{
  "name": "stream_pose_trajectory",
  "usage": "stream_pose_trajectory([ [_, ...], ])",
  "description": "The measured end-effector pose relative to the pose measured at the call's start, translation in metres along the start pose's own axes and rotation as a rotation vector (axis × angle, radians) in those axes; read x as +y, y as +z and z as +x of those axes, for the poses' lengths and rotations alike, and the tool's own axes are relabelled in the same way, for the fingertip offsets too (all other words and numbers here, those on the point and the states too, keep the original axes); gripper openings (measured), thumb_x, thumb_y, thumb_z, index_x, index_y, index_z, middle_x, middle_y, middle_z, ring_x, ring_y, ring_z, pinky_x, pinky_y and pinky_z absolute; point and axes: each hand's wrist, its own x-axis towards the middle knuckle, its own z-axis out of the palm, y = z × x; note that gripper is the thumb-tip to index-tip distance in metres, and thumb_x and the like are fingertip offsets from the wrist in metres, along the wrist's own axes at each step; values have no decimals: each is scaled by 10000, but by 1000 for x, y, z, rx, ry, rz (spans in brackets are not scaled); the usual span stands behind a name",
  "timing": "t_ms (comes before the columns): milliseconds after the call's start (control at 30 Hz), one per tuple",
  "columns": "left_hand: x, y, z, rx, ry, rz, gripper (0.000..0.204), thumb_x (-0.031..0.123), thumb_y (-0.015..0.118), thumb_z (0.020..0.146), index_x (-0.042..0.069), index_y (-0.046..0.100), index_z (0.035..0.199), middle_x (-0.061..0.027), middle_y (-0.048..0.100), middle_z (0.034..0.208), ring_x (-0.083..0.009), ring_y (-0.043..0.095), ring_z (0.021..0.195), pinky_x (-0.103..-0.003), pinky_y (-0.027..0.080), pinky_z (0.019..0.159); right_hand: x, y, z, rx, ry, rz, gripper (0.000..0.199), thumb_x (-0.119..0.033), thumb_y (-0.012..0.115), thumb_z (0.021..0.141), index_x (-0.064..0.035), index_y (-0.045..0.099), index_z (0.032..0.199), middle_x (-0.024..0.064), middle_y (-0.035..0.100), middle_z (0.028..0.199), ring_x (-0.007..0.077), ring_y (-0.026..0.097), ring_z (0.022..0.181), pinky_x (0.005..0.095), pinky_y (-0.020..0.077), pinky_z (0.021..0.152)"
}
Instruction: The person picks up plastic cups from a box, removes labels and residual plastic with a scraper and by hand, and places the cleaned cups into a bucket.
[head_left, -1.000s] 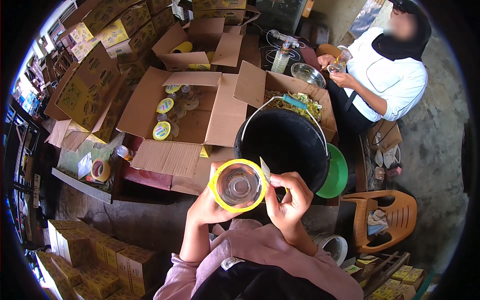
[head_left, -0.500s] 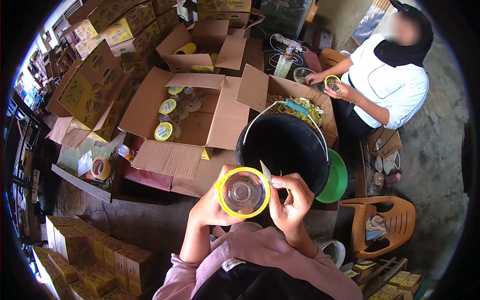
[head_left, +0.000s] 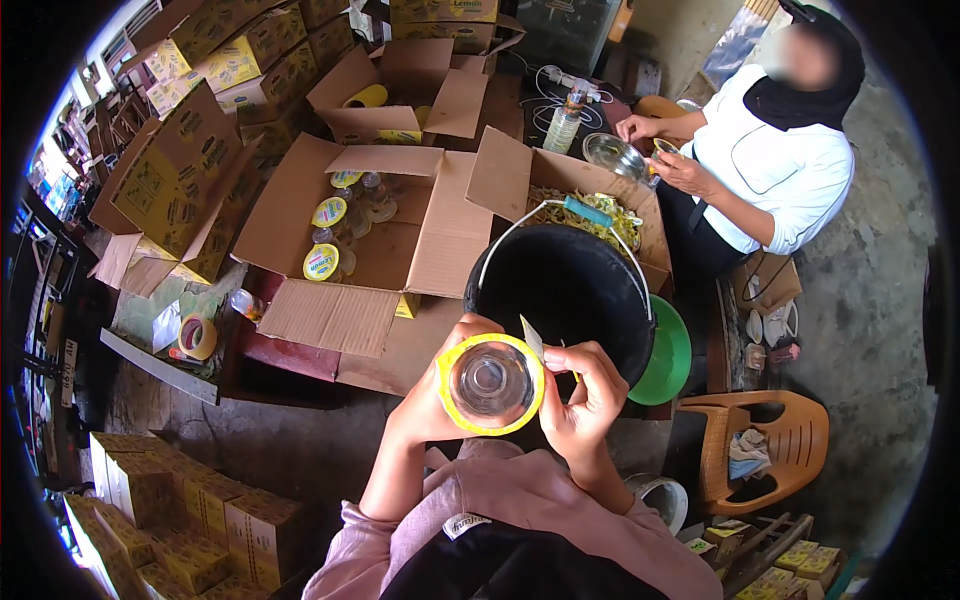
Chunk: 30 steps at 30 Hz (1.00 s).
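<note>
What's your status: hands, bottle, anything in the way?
Left hand grips clear bottle. Right hand fingers at its yellow label. Black bucket just beyond, not blocking.

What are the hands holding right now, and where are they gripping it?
Both hands hold a clear bottle with a yellow label: the left hand grips its left side, the right hand its right side, fingers pinching the label's loose edge.

A clear glass jar (head_left: 490, 383) with a yellow label wrapped around it points its round end at the camera, held up above the black bucket (head_left: 560, 290), a small pale label flap sticking out at its upper right.
</note>
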Motion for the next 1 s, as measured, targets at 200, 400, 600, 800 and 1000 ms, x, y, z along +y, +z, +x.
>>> stream_pose_trajectory([
  [200,0,3,-1,137,-75,-71,632,115,788,528,31,437,1046,-114,435,1005,-237,474,925,-319,422,770,-1,-1,-7,57,-35,-77,172,96,623,659,32,550,801,80,543,700,127,516,602,204,407,532],
  [400,-2,-2,-2,110,-48,79,666,107,797,514,30,434,1067,-105,410,1039,-205,471,954,-299,432,776,0,2,-12,105,-18,-54,169,74,644,656,5,602,805,73,556,637,137,526,532,216,406,469],
  [600,5,-4,0,49,-52,42,634,113,792,526,33,434,1042,-122,435,1022,-225,480,934,-317,435,752,3,3,-6,98,-85,-150,189,61,650,650,2,609,824,73,553,635,148,522,523,215,404,454],
  [800,2,-5,-4,117,-55,-27,657,108,791,533,32,406,1059,-124,436,1037,-216,483,937,-313,435,761,-1,6,-7,87,-19,-49,199,87,638,640,12,602,821,84,556,638,151,535,533,219,412,464],
  [1000,-3,-9,-8,39,-40,-30,685,111,793,541,27,362,1067,-126,426,1043,-215,470,962,-307,415,798,-2,5,-5,17,-36,-58,184,97,621,655,32,563,817,86,558,712,123,529,603,206,422,541],
])
